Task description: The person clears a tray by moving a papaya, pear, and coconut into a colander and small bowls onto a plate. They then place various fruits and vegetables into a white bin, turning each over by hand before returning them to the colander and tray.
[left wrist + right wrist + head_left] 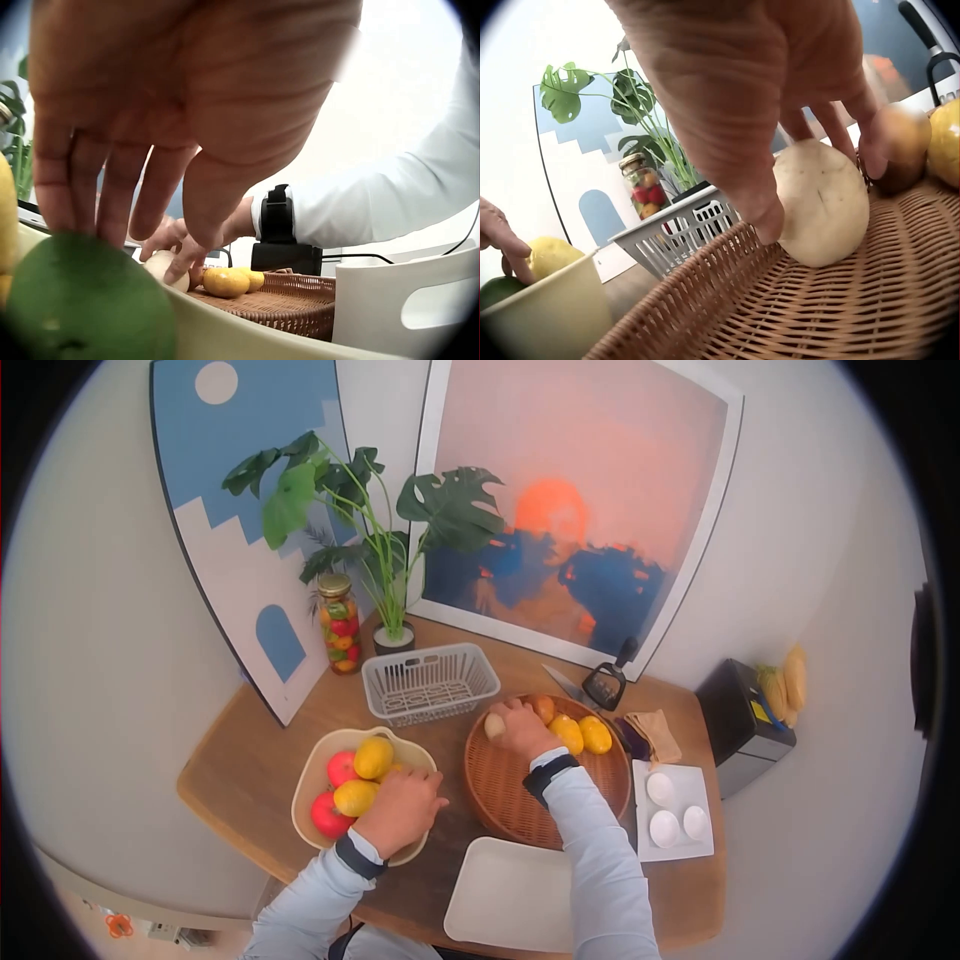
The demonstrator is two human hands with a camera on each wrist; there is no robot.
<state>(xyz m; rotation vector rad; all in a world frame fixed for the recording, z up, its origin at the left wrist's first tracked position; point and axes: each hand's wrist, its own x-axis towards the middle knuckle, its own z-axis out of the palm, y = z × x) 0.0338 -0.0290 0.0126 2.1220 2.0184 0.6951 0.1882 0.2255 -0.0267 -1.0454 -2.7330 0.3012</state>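
My right hand [527, 732] reaches into the round wicker basket [508, 790] and holds a pale, round potato [823, 206], thumb on one side and fingers on the other. Behind the potato in the basket sit a brownish-orange round item [542, 707] and yellow lemons [596, 735]. At the cream bowl [303, 800], my left hand [402, 810] hangs palm down with fingers extended. Its fingertips overlap a dark green round fruit [86, 300] in the left wrist view. Red round fruits [328, 816] and yellow fruits [374, 757] share that bowl.
A grey plastic basket [430, 685] stands behind, near a jar [340, 625] and a potted plant [392, 637]. A white tray [505, 895] lies in front; a white board [648, 840] with three small white cups is at right. A knife [565, 682] and grater [606, 685] lie behind the wicker basket.
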